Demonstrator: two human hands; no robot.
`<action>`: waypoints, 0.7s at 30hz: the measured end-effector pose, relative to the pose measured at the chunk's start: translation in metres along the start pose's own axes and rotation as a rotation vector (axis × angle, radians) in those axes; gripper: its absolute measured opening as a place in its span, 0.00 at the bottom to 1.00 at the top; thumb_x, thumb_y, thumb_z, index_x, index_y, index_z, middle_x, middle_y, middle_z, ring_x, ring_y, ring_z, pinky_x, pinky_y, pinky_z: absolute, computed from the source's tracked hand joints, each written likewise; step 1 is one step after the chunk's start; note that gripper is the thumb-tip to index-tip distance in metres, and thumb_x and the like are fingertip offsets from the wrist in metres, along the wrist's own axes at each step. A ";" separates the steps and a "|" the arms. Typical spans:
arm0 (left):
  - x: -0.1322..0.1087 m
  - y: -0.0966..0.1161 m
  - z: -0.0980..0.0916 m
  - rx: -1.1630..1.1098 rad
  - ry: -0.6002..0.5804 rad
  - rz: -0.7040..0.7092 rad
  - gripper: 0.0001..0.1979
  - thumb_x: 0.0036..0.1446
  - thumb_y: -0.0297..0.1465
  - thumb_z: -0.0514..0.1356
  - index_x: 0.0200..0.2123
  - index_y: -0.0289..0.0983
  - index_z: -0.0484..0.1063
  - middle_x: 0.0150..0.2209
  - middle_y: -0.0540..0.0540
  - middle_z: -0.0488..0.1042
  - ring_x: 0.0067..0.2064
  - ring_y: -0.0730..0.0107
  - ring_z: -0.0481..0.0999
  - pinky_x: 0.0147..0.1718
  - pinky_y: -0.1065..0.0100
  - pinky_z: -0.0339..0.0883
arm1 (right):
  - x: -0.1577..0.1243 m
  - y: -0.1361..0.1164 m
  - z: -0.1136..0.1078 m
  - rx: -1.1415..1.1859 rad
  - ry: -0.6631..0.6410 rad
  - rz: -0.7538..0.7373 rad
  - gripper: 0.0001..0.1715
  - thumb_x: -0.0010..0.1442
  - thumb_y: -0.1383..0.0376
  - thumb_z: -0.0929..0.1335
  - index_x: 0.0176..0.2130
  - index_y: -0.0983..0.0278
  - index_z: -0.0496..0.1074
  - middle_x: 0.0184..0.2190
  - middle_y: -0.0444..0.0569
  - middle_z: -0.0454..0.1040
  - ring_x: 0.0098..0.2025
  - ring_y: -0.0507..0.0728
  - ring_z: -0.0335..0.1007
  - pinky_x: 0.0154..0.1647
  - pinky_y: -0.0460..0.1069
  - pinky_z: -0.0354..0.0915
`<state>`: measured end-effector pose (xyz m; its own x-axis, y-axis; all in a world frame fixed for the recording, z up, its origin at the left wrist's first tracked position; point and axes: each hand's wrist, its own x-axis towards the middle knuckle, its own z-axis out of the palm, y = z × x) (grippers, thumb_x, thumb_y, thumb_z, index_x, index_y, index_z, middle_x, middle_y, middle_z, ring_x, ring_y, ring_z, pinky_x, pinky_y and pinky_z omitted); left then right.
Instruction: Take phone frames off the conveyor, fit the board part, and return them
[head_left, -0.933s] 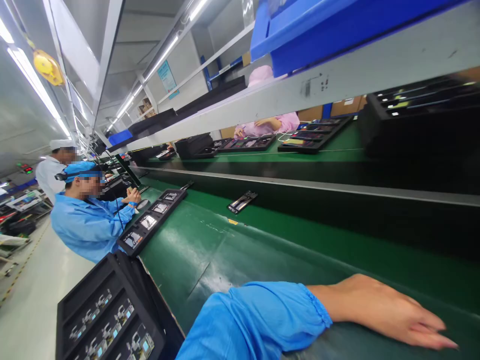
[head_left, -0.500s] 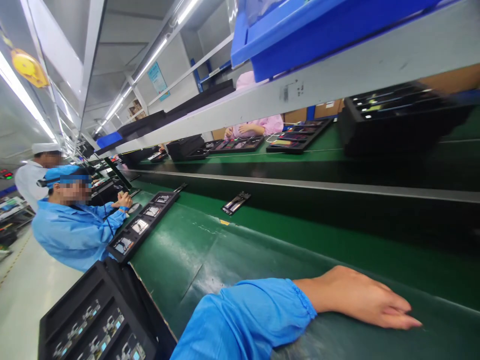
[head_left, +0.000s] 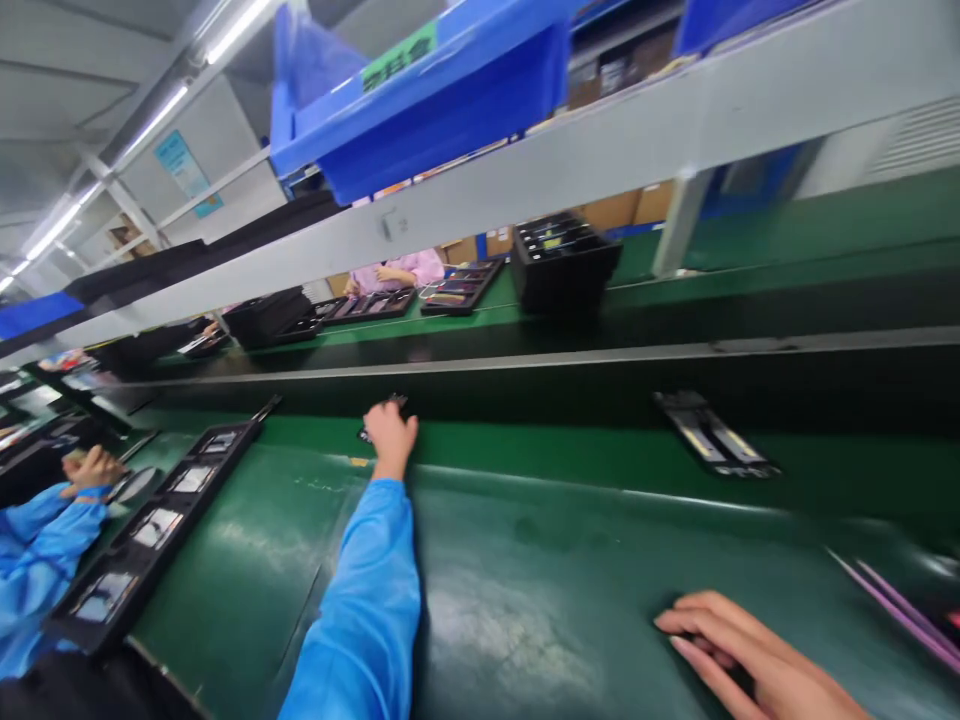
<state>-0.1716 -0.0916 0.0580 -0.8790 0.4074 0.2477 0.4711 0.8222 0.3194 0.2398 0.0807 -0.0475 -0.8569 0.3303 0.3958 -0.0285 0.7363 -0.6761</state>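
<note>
My left hand (head_left: 390, 435) reaches far out over the green bench, its fingers bent over a small dark device frame (head_left: 365, 435). That piece shows at both sides of the hand; the fingertips' contact with it is hidden. Near the front right, my right hand (head_left: 750, 650) hovers low with loosely curved, parted fingers and no item visible in it. A second dark device frame (head_left: 712, 435), with pale strips along its length, lies on the green belt beyond the right hand.
A long black tray (head_left: 161, 525) of device parts sits at left, beside a co-worker's hands (head_left: 94, 470). Pinkish thin strips (head_left: 900, 610) lie at the right edge. A grey rail (head_left: 480, 363) crosses behind the belt. Above hangs a blue bin (head_left: 450, 140) on a white beam (head_left: 420, 220).
The view has turned right. My left hand has swung from the right side across to the device frame on the belt. My right hand and a second device frame have come into view.
</note>
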 end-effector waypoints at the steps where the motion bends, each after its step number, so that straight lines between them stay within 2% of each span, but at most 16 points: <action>1: 0.005 -0.015 -0.005 0.010 0.011 -0.079 0.27 0.62 0.33 0.61 0.62 0.30 0.66 0.62 0.25 0.68 0.67 0.37 0.61 0.64 0.41 0.55 | 0.005 -0.007 -0.003 0.014 -0.002 0.019 0.18 0.71 0.49 0.65 0.40 0.52 0.80 0.38 0.54 0.78 0.37 0.63 0.80 0.37 0.52 0.79; 3: 0.011 -0.035 -0.010 0.012 -0.003 -0.194 0.29 0.60 0.34 0.63 0.62 0.29 0.64 0.61 0.23 0.68 0.66 0.33 0.63 0.62 0.38 0.56 | 0.012 -0.018 -0.007 0.043 -0.014 0.068 0.20 0.71 0.49 0.63 0.38 0.53 0.79 0.36 0.54 0.77 0.35 0.61 0.79 0.36 0.51 0.78; 6: 0.013 -0.042 -0.007 -0.025 -0.035 -0.264 0.31 0.58 0.34 0.65 0.62 0.29 0.64 0.60 0.23 0.69 0.64 0.34 0.65 0.62 0.42 0.57 | 0.016 -0.025 -0.009 0.074 -0.032 0.114 0.20 0.72 0.50 0.62 0.37 0.55 0.78 0.35 0.53 0.76 0.34 0.60 0.77 0.36 0.51 0.77; 8: 0.013 -0.032 -0.005 -0.074 -0.048 -0.266 0.39 0.54 0.34 0.68 0.66 0.29 0.59 0.62 0.24 0.67 0.65 0.35 0.66 0.62 0.44 0.58 | 0.016 -0.026 -0.008 0.080 -0.042 0.123 0.20 0.72 0.52 0.61 0.37 0.56 0.77 0.35 0.52 0.75 0.33 0.60 0.76 0.37 0.51 0.76; 10: 0.010 -0.012 -0.003 -0.151 -0.076 -0.227 0.47 0.49 0.33 0.70 0.69 0.31 0.54 0.64 0.24 0.64 0.65 0.36 0.68 0.61 0.47 0.62 | 0.015 -0.026 -0.007 0.082 -0.052 0.125 0.19 0.73 0.54 0.61 0.38 0.57 0.76 0.36 0.51 0.75 0.34 0.59 0.76 0.37 0.51 0.75; 12: 0.000 0.017 0.000 -0.261 -0.147 -0.147 0.46 0.48 0.34 0.72 0.67 0.33 0.56 0.63 0.27 0.66 0.61 0.41 0.73 0.56 0.52 0.68 | 0.015 -0.027 -0.007 0.089 -0.061 0.134 0.18 0.73 0.56 0.60 0.39 0.57 0.76 0.37 0.51 0.74 0.34 0.58 0.75 0.37 0.51 0.73; 15: -0.040 0.074 0.018 -0.467 -0.369 -0.018 0.35 0.51 0.40 0.71 0.59 0.37 0.64 0.50 0.38 0.76 0.46 0.55 0.82 0.40 0.62 0.76 | 0.017 -0.033 -0.009 0.134 -0.043 0.182 0.16 0.73 0.56 0.61 0.47 0.59 0.75 0.37 0.49 0.73 0.34 0.57 0.73 0.37 0.51 0.72; 17: -0.085 0.112 0.037 -0.596 -0.557 0.041 0.31 0.55 0.47 0.67 0.55 0.38 0.65 0.40 0.44 0.78 0.33 0.64 0.82 0.29 0.67 0.74 | 0.018 -0.037 -0.012 0.194 -0.001 0.227 0.18 0.74 0.55 0.61 0.53 0.60 0.71 0.36 0.48 0.73 0.34 0.57 0.73 0.38 0.52 0.71; 18: -0.109 0.128 0.046 -0.653 -0.643 0.060 0.29 0.57 0.51 0.64 0.53 0.38 0.64 0.38 0.46 0.77 0.31 0.66 0.81 0.25 0.69 0.73 | 0.018 -0.038 -0.013 0.218 0.025 0.250 0.18 0.74 0.54 0.60 0.55 0.60 0.70 0.37 0.48 0.74 0.35 0.57 0.73 0.38 0.52 0.71; 20: -0.157 0.151 0.061 -0.855 -0.827 0.039 0.27 0.63 0.57 0.53 0.48 0.39 0.64 0.34 0.48 0.75 0.27 0.68 0.78 0.21 0.70 0.70 | 0.019 -0.039 -0.016 0.216 0.085 0.265 0.17 0.74 0.54 0.61 0.52 0.61 0.69 0.35 0.47 0.74 0.33 0.56 0.71 0.36 0.51 0.69; 21: -0.176 0.158 0.066 -0.941 -0.854 0.028 0.27 0.64 0.58 0.51 0.46 0.40 0.64 0.33 0.49 0.74 0.27 0.69 0.77 0.20 0.70 0.69 | 0.020 -0.038 -0.017 0.188 0.131 0.280 0.15 0.72 0.54 0.62 0.49 0.61 0.69 0.33 0.46 0.72 0.31 0.56 0.69 0.34 0.51 0.67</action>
<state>0.0525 -0.0070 0.0042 -0.4703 0.8338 -0.2890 0.0524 0.3533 0.9341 0.2328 0.0691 -0.0029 -0.7718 0.5859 0.2471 0.0937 0.4891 -0.8672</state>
